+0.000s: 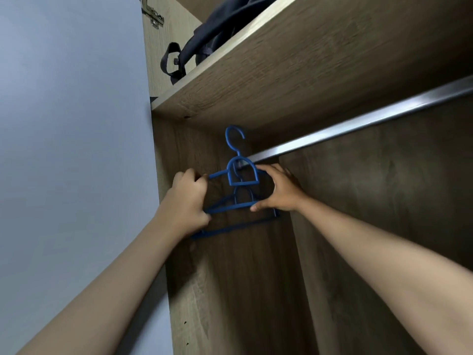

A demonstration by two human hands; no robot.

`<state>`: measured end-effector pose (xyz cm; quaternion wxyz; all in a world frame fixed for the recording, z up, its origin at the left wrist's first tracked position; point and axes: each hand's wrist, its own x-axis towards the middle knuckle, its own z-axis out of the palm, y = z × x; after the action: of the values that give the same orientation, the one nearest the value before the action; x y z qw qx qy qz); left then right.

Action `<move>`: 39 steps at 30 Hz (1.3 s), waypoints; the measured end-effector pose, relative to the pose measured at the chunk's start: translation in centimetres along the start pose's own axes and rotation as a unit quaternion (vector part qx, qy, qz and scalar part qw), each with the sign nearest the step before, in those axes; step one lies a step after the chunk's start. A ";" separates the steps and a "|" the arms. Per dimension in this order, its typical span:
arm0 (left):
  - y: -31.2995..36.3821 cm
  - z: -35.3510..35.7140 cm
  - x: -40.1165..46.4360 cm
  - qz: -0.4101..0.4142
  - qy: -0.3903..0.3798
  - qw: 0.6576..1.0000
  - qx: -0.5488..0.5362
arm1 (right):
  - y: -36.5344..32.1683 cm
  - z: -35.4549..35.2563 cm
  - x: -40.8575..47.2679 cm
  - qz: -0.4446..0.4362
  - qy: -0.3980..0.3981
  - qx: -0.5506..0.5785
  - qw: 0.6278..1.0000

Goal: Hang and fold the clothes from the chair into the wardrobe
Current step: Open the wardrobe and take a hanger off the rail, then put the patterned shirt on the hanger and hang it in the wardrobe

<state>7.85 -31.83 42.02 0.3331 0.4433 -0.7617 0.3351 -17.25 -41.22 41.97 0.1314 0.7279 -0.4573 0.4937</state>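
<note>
Inside the wardrobe, a front blue hanger (242, 172) is held at both ends just below the left end of the rail (358, 121), the left hand (188, 198) curled round its left arm, the right hand (277, 190) pinching its right. Its hook appears freed above the rail; a second hanger (230, 228) sits behind. Separation is judged best done by a level lift. No clothes are seen.

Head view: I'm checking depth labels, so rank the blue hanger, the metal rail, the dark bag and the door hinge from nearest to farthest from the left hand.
1. Blue hanger, gripped by the left hand.
2. Metal rail, up and right.
3. Dark bag, on the shelf above.
4. Door hinge, top left corner.
</note>
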 end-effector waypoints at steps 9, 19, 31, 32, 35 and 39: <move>1.6 -4.8 -5.6 -0.018 -0.008 0.998 0.053 | -4.7 -0.2 -5.2 -0.015 0.008 0.019 1.000; 0.6 -15.0 -25.0 -0.073 -0.036 0.996 0.041 | -17.8 1.2 -19.9 -0.084 -0.026 0.039 0.995; -6.1 -36.0 -47.5 -0.122 -0.054 0.980 0.151 | -43.5 4.6 -32.6 -0.218 0.012 0.171 0.961; -6.6 -37.9 -49.6 -0.132 -0.059 0.975 0.168 | -46.1 4.9 -33.6 -0.227 0.009 0.183 0.957; -7.4 -43.5 -55.8 -0.163 -0.065 0.957 0.232 | -54.4 5.8 -37.0 -0.254 0.004 0.212 0.944; -8.6 -51.1 -63.0 -0.226 -0.089 0.923 0.298 | -65.3 7.3 -41.5 -0.270 -0.018 0.244 0.931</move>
<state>50.56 34.51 21.44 0.1833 0.7106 -0.5325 0.4218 35.12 12.06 20.66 0.0699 0.8420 -0.1113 0.5232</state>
